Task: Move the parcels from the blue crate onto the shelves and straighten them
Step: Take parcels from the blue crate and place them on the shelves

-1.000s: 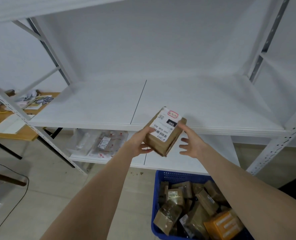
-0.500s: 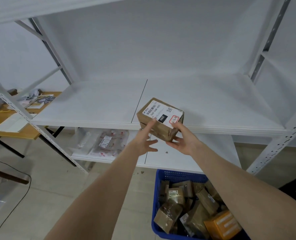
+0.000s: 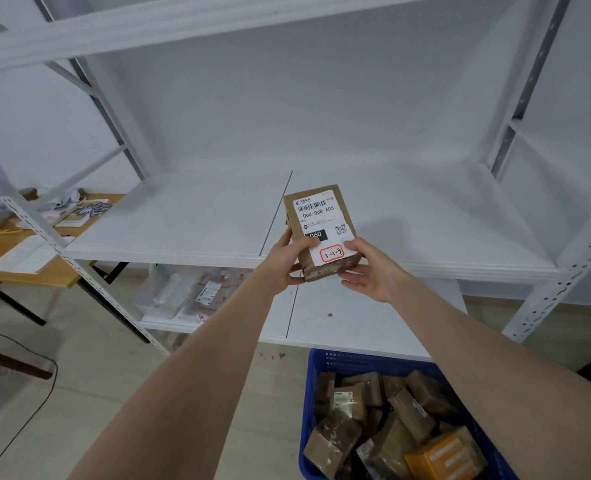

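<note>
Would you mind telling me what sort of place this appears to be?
Probably a parcel storage or sorting room: white metal shelving, a blue crate full of cardboard parcels, and a held parcel bearing a barcode label and handwritten code.

Head-worn view, forward and down

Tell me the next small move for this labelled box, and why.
Probably ease the cardboard parcel forward and set it flat on the white shelf. The left hand and right hand grip its near end, label up, just at the shelf's front edge.
</note>
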